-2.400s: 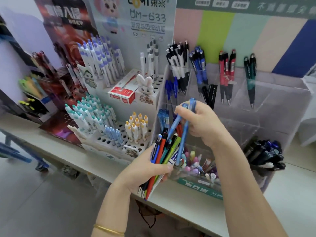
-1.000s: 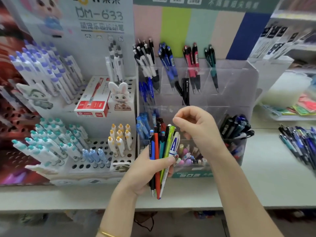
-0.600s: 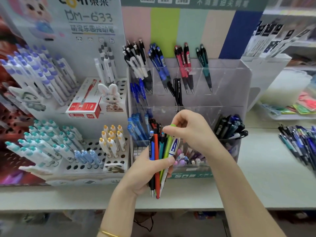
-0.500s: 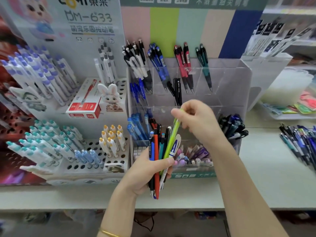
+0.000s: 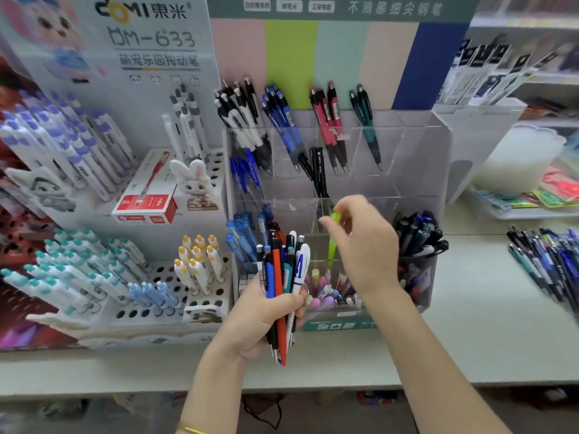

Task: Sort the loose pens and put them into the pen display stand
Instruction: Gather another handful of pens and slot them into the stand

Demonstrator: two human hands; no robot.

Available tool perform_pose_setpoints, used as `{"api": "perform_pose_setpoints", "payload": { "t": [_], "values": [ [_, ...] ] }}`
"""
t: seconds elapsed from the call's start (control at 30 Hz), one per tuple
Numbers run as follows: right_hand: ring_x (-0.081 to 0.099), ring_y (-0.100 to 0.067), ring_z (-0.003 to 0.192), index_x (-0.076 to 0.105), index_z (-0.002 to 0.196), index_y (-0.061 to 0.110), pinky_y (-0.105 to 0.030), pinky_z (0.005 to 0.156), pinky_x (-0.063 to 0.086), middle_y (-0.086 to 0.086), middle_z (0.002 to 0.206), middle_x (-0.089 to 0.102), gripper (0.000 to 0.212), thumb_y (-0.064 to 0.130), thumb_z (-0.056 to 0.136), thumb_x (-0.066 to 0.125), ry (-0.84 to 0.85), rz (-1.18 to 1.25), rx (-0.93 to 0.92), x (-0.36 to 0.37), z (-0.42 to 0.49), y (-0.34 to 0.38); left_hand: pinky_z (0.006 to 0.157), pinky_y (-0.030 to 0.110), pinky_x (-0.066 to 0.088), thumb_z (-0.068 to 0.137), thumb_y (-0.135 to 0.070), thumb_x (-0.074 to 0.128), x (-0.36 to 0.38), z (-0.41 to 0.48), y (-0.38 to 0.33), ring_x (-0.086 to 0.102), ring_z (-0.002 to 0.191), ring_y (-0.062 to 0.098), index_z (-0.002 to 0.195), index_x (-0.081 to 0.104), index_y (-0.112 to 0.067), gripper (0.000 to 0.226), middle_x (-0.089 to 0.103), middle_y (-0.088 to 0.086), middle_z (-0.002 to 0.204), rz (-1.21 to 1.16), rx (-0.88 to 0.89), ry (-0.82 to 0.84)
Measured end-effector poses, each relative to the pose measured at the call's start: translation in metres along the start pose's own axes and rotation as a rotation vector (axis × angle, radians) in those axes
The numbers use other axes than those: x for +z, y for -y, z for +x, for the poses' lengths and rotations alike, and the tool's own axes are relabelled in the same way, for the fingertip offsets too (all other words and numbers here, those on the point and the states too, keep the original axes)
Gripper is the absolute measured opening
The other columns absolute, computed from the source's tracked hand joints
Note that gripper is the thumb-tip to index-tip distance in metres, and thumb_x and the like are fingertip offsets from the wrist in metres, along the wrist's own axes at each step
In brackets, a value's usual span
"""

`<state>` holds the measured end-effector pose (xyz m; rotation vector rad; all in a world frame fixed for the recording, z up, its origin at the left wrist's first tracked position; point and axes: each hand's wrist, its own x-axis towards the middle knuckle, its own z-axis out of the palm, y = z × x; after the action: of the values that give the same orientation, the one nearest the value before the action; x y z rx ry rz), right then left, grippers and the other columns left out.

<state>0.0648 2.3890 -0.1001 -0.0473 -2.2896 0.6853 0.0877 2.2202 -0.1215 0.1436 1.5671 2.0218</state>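
Note:
My left hand [image 5: 260, 317] grips a bunch of loose pens [image 5: 282, 277], among them an orange one, a black one and a white-and-blue one, held upright in front of the clear acrylic pen display stand [image 5: 416, 158]. My right hand [image 5: 366, 245] pinches a lime-green pen [image 5: 332, 245] by its top, just right of the bunch and over the stand's lower front compartments. The stand's tiers hold black-and-white, blue, red and teal pens [image 5: 326, 126].
A white perforated pen display [image 5: 175, 277] with teal, blue and yellow-capped pens and a red box [image 5: 147, 195] stands to the left. A heap of loose pens [image 5: 545, 264] lies on the white shelf [image 5: 470, 333] at the right. Dark pens [image 5: 419, 233] fill the stand's right compartment.
My right hand pulled the lime-green pen up out of the bunch and carried it right, toward the stand's lower compartments. My left hand stayed put with the other pens.

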Motion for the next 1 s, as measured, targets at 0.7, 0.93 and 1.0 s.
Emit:
{"api": "perform_pose_setpoints", "payload": {
  "t": [0.7,0.93,1.0],
  "values": [
    [0.048,0.004,0.071,0.062,0.090,0.022,-0.012,0.065,0.040,0.008,0.087,0.052,0.015,0.024,0.079,0.073,0.547,0.401,0.170,-0.016,0.005,0.040,0.050,0.016,0.050,0.082,0.014,0.060,0.013,0.002,-0.009,0.063,0.050,0.009,0.097,0.051,0.000,0.022,0.064,-0.001,0.055,0.028,0.137,0.014],
    [0.054,-0.007,0.054,0.056,0.093,0.007,-0.026,0.051,0.045,-0.008,0.078,0.064,0.008,0.009,0.088,0.063,0.378,0.872,0.465,-0.022,0.014,0.035,0.052,0.024,0.048,0.052,-0.044,0.092,-0.007,0.012,-0.001,0.051,0.054,0.014,0.080,0.064,-0.012,0.051,0.052,0.004,0.064,-0.200,0.105,0.117],
    [0.056,-0.010,0.057,0.054,0.095,0.007,-0.025,0.049,0.047,-0.009,0.078,0.065,0.007,0.008,0.091,0.060,0.306,0.929,0.480,-0.020,0.014,0.037,0.051,0.025,0.047,0.053,-0.040,0.093,-0.008,0.013,-0.003,0.050,0.053,0.014,0.087,0.057,-0.007,0.059,0.053,0.004,0.065,-0.257,0.096,0.122]
  ]
}}
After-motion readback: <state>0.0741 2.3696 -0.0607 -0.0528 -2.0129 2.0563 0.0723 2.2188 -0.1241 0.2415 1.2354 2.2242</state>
